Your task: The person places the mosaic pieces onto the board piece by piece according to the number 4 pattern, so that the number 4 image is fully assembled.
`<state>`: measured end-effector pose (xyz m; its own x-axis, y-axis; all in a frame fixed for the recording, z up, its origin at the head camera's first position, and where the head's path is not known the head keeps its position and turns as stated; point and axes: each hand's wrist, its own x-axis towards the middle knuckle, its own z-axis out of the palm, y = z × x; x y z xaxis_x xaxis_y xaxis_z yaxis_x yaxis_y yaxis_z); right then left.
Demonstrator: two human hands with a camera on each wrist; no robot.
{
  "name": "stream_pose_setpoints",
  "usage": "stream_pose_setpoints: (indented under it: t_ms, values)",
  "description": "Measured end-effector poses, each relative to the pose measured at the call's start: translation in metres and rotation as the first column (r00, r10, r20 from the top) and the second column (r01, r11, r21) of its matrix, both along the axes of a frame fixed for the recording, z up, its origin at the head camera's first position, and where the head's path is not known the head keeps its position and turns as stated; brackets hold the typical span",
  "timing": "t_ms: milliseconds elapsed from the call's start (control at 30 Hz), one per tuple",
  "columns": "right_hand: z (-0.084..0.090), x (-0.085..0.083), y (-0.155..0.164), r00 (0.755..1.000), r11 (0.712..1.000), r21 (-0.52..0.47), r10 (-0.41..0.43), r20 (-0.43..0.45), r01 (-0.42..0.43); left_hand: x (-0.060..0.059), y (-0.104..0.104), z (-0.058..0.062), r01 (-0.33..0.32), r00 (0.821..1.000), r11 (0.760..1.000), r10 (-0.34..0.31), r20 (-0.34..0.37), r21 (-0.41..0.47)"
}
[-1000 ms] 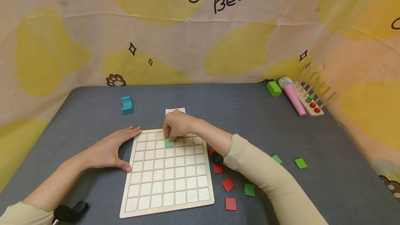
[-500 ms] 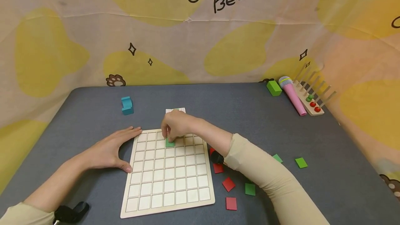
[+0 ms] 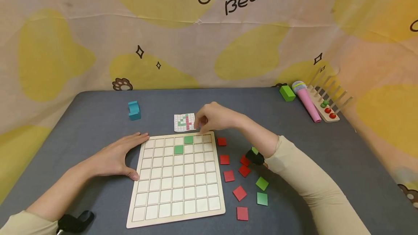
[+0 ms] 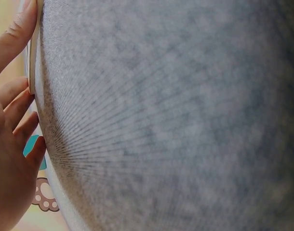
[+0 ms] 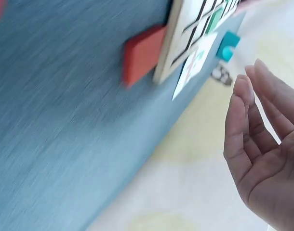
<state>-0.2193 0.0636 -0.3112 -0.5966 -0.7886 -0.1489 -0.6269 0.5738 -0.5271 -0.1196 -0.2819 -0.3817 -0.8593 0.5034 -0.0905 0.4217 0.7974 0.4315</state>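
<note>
A pale wooden grid board [image 3: 177, 181] lies in the middle of the table. Two green square tiles sit in its cells, one tile [image 3: 188, 139] in the top row and another tile [image 3: 178, 149] diagonally below it. My left hand [image 3: 113, 157] spreads its fingers along the board's left side, thumb and fingertips touching the edge. Over the far right part of the board hovers my right hand [image 3: 217, 118], fingers loosely bent; the right wrist view shows nothing between them. Just behind the board lies a small pattern card [image 3: 181, 122] printed with green and red squares, its right edge at my right fingers.
Several loose red tiles [image 3: 224, 160] and green tiles [image 3: 262, 199] lie right of the board, some beneath my right forearm. A blue block [image 3: 134, 110] stands at the back left. At the back right are a green block [image 3: 287, 93], a pink microphone [image 3: 308, 102] and a pegged bead rack [image 3: 321, 106].
My right hand has let go of the green tile, lifted off it and moved right, uncovering both green tiles and most of the card. My left hand has stayed at the board's edge.
</note>
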Motion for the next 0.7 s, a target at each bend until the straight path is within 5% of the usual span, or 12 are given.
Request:
stream_pose_setpoints:
  t_ms: [400,700]
  values:
    - [-0.001,-0.008,0.087,0.993,0.996,-0.026,-0.080,0.081,0.082,0.000,-0.001,0.000,-0.002,1.000,1.000,0.002,-0.003,-0.004]
    - [-0.009,-0.013,0.125,0.978,0.999,0.027,-0.035,0.207,0.030,0.001,0.000,0.000,-0.005,1.000,1.000,0.005,-0.005,-0.002]
